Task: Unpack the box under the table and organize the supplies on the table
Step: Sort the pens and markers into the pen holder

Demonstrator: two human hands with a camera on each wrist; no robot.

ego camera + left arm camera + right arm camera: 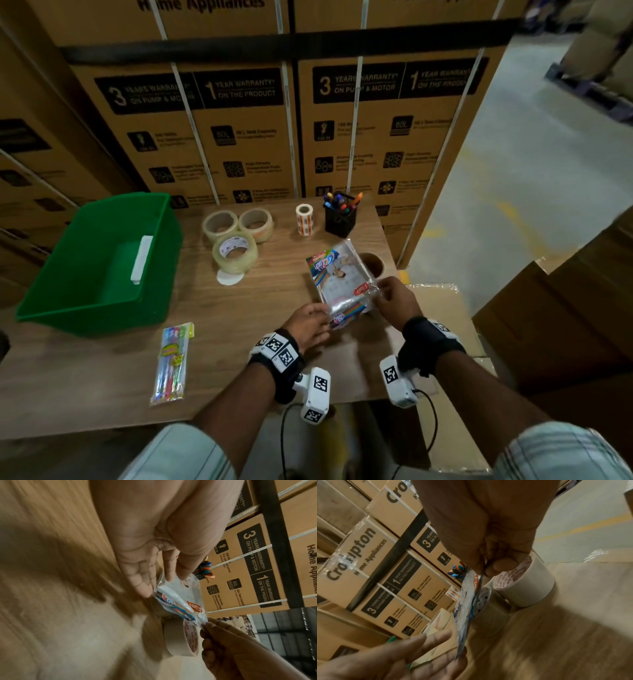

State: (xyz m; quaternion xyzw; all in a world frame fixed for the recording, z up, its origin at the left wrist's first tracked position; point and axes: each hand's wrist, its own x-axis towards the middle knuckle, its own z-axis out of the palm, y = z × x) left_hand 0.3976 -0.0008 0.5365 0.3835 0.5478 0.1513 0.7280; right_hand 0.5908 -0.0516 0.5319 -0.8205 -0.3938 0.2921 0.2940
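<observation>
Plastic packet [344,284] pinched by right hand [397,301], left hand [310,325] flat-fingered against it.

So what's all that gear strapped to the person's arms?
Both hands, left hand and right hand, are bare. Each wrist wears a black strap carrying white blocks printed with black-and-white square codes. A white camera unit hangs off each wrist, trailing a black cable. Pale striped short sleeves.

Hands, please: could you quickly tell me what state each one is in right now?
Left hand: fingers straight, touching the packet, thumb behind it.
Right hand: pinching the packet's corner.
</observation>
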